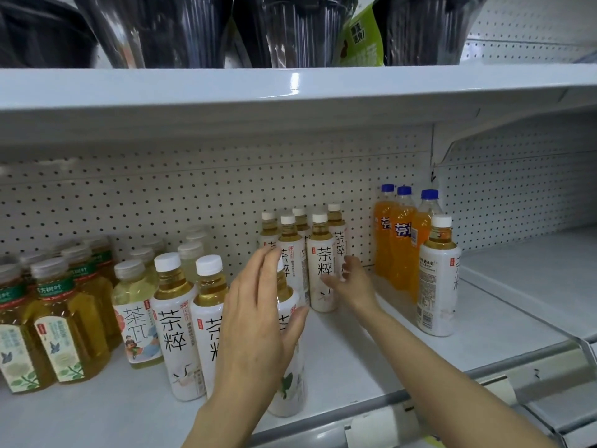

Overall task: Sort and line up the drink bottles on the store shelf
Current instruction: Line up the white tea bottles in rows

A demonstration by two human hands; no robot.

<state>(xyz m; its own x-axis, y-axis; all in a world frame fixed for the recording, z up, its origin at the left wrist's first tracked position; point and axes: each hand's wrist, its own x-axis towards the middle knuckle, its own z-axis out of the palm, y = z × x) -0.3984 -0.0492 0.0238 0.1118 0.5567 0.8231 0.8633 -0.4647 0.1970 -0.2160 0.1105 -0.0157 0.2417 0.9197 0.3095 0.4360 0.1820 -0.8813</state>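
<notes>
White-labelled plastic tea bottles with white screw caps stood in two groups on the pale metal shelf [355,357]: a near row [176,321] at centre left and a far cluster [321,270] close to the perforated white back panel [193,195], with one stray bottle of the same kind [437,279] off to the right, just in front of three orange soda bottles with blue caps [402,234]. Amber tea bottles with green labels [61,318] filled the near left. The left hand [258,321] was spread wide and flat, fingers straight, in front of a near tea bottle whose body it largely hid; whether the palm touched it could not be told. The right hand [350,282] was loosely open, fingers curled toward the lower label of the front bottle in the far cluster, gripping nothing. Full of liquid, these bottles would likely feel fairly heavy and stiff, yet tall and narrow enough to topple if pushed near the cap. The glossy sleeve labels looked slippery, so a wrap around the mid-body, or a low push along the base, seemed the safest hold. Tight spacing in the far cluster meant one nudge could knock its neighbours.
</notes>
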